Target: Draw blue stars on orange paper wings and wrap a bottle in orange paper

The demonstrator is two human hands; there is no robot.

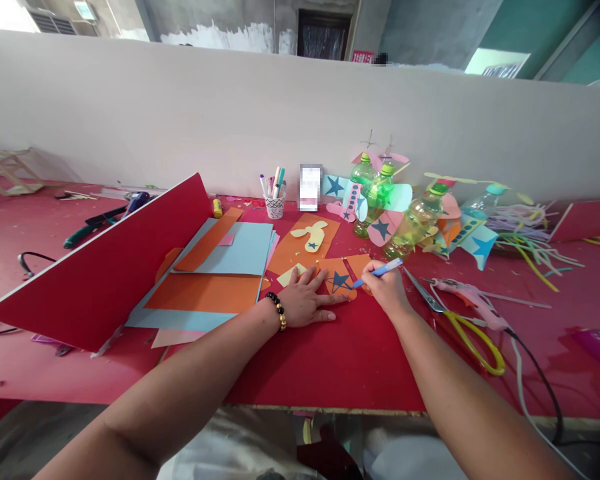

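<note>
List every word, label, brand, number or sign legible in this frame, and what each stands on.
No text is legible.
Red rectangular sign with pale markings, beyond the long white partition: too small and blurred to read.
White upright rectangular screen: pixelated, unreadable.
Slim blue marker pen in the right hand: no readable lettering.

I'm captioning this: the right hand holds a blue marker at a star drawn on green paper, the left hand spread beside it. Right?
Not quite: the head view shows orange paper, not green. The right hand holds the blue marker at the star, the left hand spread beside it.
</note>
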